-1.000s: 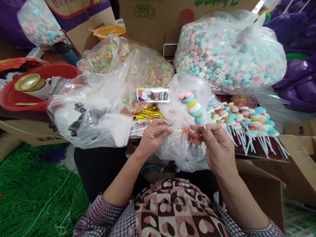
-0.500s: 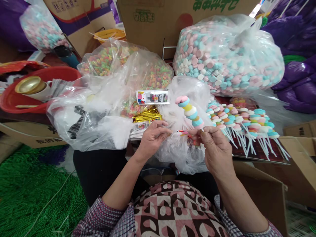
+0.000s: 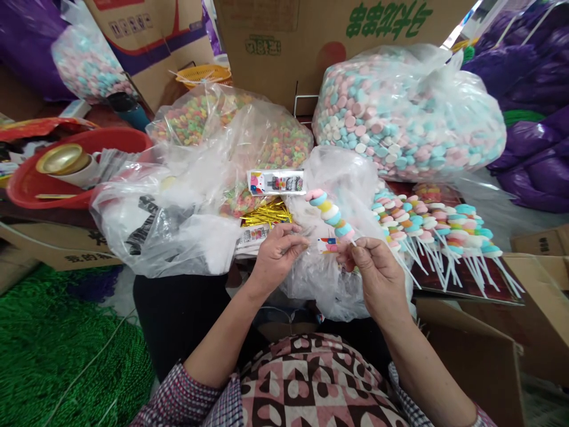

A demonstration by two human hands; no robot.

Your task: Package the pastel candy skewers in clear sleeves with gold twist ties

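Observation:
My right hand (image 3: 377, 273) is closed on the white stick of a marshmallow skewer (image 3: 329, 213), its pink, blue, yellow and white pieces tilted up to the left. My left hand (image 3: 276, 255) pinches the left end of a small clear wrapper printed in red, blue and yellow (image 3: 328, 245). The wrapper's right end meets my right fingertips, just below the lowest marshmallow. Beyond my left hand lie gold twist ties (image 3: 267, 213) and a stack of printed wrappers (image 3: 251, 237). Another printed packet stack (image 3: 278, 182) rests on the plastic bags.
Finished skewers (image 3: 466, 231) lie in a pile at right. Behind them stands a big bag of marshmallows (image 3: 409, 112). Bags of ring candies (image 3: 284, 139) are at centre, and a red basin (image 3: 26, 184) with a gold bowl (image 3: 62, 160) at left. Cardboard boxes (image 3: 320, 35) stand behind.
The wrapper has turned so its printed face shows more fully. The skewer and my right hand have shifted slightly left; the skewer leans further over. The whole view has tipped up a little.

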